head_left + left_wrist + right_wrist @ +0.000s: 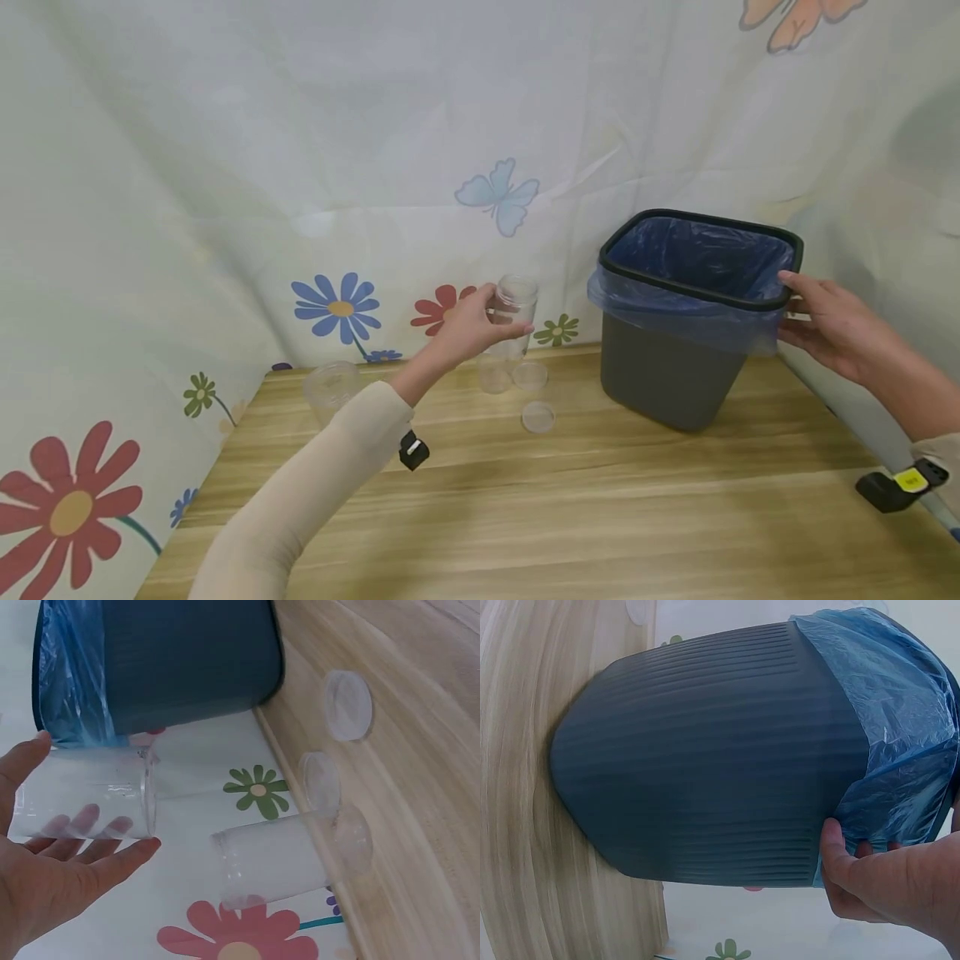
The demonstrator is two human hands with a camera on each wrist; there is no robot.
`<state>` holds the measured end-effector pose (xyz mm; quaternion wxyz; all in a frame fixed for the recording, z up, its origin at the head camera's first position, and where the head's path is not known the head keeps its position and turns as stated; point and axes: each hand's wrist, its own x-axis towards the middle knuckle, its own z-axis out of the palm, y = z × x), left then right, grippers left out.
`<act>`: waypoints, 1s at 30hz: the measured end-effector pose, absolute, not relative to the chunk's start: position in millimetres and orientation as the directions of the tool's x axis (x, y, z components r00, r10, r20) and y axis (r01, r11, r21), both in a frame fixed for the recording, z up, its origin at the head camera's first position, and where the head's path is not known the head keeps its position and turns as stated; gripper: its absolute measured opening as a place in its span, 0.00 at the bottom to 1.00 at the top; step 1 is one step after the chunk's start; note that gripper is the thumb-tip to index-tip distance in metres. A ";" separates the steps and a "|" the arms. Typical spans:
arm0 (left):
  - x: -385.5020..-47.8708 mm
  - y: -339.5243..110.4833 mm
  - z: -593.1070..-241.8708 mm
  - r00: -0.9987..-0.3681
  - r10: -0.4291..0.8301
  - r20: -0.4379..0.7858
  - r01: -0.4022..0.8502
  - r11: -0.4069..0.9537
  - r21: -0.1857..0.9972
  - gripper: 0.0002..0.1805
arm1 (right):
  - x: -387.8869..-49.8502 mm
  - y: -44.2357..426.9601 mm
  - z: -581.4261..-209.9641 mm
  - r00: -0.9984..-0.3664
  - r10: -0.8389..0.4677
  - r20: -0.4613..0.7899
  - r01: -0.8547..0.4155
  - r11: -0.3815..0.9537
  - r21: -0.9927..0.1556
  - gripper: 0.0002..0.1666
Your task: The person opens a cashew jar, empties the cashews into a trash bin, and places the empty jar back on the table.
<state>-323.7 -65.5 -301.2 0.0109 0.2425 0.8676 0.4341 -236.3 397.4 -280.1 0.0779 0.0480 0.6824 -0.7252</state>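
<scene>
My left hand (468, 329) grips a clear plastic jar (517, 292), raised above the table with its mouth upward. In the left wrist view the fingers curl round the side of this jar (97, 787). Below it a second clear jar (274, 859) stands upright on the table, beside two round clear lids (538, 417). At the right, my right hand (843, 329) holds the rim side of a dark grey trash bin (667, 367), thumb and fingers against the blue bag (900, 705) folded over its edge. The bin stands on the table.
Another clear container (330, 383) stands at the back left of the wooden table (525, 517), partly behind my left sleeve. A pale cloth (360, 125) printed with flowers and butterflies hangs directly behind the table and along its sides.
</scene>
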 end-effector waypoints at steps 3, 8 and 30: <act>-319.9 -70.6 -307.9 -0.887 0.429 0.173 0.385 0.480 0.788 0.30 | -236.6 397.5 -281.0 -0.984 -0.061 -0.167 0.171 -0.065 -0.983 0.36; -315.9 -76.9 -318.0 -0.886 0.430 0.176 0.386 0.472 0.792 0.34 | -237.0 399.0 -283.9 -0.987 -0.070 -0.146 0.151 -0.077 -0.985 0.23; -284.7 -78.5 -408.1 -0.833 0.545 -0.097 0.125 0.356 0.926 0.36 | -237.7 398.8 -283.9 -0.988 -0.062 -0.138 0.143 -0.079 -0.987 0.23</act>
